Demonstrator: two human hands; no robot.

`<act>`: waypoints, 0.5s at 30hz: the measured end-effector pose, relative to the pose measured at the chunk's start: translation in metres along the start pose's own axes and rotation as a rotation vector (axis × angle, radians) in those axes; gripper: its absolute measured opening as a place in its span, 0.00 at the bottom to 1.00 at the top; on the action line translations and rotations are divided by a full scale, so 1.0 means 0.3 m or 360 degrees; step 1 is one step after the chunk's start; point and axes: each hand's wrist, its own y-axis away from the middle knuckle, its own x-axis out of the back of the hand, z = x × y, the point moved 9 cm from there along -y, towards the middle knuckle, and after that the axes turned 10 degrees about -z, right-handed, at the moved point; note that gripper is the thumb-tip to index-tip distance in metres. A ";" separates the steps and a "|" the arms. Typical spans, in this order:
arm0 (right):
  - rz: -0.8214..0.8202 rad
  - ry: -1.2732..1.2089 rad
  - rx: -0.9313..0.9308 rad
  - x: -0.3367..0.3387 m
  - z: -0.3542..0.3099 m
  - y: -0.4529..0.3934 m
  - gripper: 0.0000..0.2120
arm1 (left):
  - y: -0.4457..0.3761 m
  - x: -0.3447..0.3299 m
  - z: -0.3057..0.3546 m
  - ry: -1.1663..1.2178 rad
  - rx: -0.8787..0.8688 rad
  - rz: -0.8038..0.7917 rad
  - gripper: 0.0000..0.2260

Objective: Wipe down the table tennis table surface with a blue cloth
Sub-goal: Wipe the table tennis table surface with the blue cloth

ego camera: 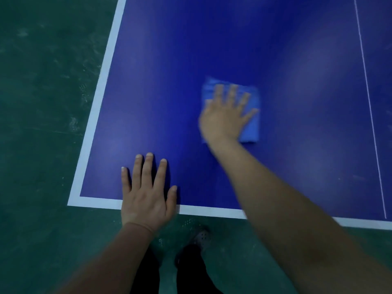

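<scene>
I see a green floor to the left of and below the blue table, whose white edge band runs up the left side and along the near end; a thin white line crosses the top at far right. A perforated shoe and dark trouser legs show below the near edge. My left hand lies flat near the table's corner, fingers straight and spread, palm over the edge band, holding nothing. My right hand, blurred, presses flat on the folded cloth well inside the table, fingers straight and spread on top; cloth shows beyond the fingertips and to their right.
</scene>
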 end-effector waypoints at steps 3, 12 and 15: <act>-0.0191 0.0150 0.0534 -0.090 -0.262 0.091 0.27 | 0.003 0.007 0.002 0.0002 -0.0011 0.0046 0.31; -0.0007 -0.0277 -0.0825 0.142 0.792 -0.068 0.27 | 0.002 -0.002 0.001 -0.0007 -0.0009 0.0002 0.31; 0.0061 -0.0250 -0.0704 0.088 0.702 0.024 0.27 | 0.003 -0.004 0.003 -0.0010 -0.0005 -0.0021 0.31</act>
